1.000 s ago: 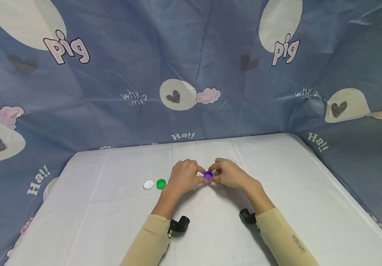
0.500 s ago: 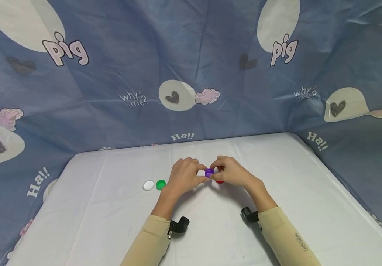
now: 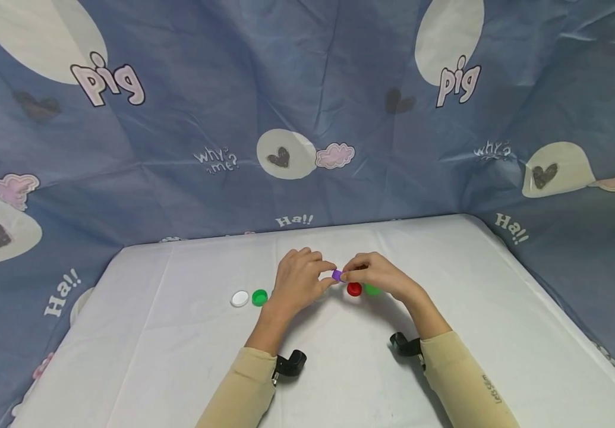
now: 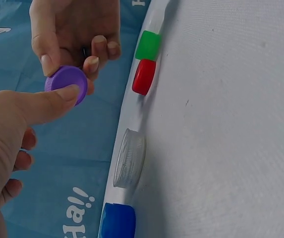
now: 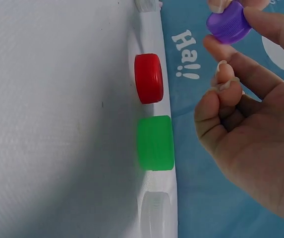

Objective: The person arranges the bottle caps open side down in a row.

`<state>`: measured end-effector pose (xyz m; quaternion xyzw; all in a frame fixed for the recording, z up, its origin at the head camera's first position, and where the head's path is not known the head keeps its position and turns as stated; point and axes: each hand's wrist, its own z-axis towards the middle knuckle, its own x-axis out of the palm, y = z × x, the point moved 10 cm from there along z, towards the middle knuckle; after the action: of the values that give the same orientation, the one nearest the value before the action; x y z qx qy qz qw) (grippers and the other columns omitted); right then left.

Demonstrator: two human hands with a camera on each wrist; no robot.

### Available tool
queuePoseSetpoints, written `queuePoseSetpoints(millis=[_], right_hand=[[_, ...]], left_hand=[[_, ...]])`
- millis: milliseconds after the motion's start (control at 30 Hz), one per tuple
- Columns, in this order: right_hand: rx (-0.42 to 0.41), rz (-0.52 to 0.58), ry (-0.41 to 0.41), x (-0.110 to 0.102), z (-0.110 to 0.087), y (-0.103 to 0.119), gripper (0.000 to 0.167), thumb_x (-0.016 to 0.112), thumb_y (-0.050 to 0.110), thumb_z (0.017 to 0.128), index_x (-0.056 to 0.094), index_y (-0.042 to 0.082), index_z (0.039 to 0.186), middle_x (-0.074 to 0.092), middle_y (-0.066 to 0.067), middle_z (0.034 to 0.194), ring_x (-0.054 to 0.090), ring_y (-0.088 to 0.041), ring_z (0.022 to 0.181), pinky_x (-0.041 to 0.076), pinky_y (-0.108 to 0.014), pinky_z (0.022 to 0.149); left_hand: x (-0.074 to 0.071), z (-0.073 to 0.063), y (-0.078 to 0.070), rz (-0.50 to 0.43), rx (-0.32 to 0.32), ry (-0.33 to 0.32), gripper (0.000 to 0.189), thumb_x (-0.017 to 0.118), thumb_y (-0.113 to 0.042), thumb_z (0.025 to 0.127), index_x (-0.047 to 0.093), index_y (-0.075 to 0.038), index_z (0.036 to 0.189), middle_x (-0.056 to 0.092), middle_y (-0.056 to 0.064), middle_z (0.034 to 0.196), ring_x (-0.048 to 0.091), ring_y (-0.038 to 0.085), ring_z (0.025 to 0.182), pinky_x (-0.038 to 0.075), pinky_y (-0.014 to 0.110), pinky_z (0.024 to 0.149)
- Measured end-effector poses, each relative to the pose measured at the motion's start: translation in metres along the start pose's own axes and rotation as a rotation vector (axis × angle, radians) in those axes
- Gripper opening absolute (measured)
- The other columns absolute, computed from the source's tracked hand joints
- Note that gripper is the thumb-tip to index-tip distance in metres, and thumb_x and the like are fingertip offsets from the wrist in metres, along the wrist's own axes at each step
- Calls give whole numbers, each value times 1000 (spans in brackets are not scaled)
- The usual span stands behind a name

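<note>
Above the middle of the white-covered bench (image 3: 179, 345), the left grip (image 3: 300, 279) and the right grip (image 3: 382, 276) meet at one purple cap (image 4: 71, 76), and from the head view it's a tough read: fingertips overlap so much of it that only a scrap of purple shows. It takes the left wrist view to bring out a clear cap (image 4: 132, 161) and a blue cap (image 4: 118, 220), the blue one cut off by the bottom edge! Over in the right wrist view, a second clear cap (image 5: 156, 215) is sliced by the lower edge, just past the bright green cap (image 5: 155, 144); in the head view the right grip covers part of that green. The red cap (image 3: 354, 289) sits in plain sight beside it.

Now the hold: the purple cap is up off the bench, right between the two grips, and both have it. The left pinches with its thumb laid across the face, the forefinger behind hard to make out; the right closes thumb and finger about the rim.

And what a look: round, vivid purple, a smooth flat face, a finely ribbed side. Off left lie a white cap (image 3: 240, 298) and another green cap (image 3: 259, 298), side by side.
</note>
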<state>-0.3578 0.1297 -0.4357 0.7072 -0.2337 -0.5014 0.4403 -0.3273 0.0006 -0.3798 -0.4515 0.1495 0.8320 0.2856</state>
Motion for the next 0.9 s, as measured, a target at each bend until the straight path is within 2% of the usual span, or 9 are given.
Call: queuePoseSetpoints(millis=[200,367,533,733,900], right_hand=[[23,-17,-14,1,0,-3,24,72,35,87,78,15,99,68,-5,97,59,-23,92,48,-38,80],[-1,-91,-56,0,1,1,25,74,37,86,80,17,99,66,-4,92,57,-20,86,46,-33,74],[-42,-154,-109,-3,2,10,24,76,31,85,79,15,102,62,-3,86,54,-18,78,43,-31,69],[-110,-188,-213,-9,1,20,23,79,19,82,79,10,104,53,-3,80,46,-16,72,37,-26,61],[-166,-229,-258,-9,0,28,22,80,17,82,79,8,102,53,-2,82,45,-16,72,36,-26,60]], left_hand=[[4,-1,1,-3,-7,35,23,82,-43,78,81,-31,97,69,-11,79,58,12,73,41,28,68],[10,-2,6,-15,-46,76,25,78,-48,81,80,-31,99,71,-9,80,59,13,75,43,30,69],[11,-3,14,-76,-113,90,24,76,-51,82,81,-31,95,73,-7,79,57,13,72,43,29,66],[16,-5,27,-178,-224,126,25,73,-55,83,81,-33,94,59,-12,65,48,7,65,36,24,57],[22,-7,33,-263,-291,172,26,72,-55,84,81,-33,94,54,-13,65,46,6,66,35,24,57]])
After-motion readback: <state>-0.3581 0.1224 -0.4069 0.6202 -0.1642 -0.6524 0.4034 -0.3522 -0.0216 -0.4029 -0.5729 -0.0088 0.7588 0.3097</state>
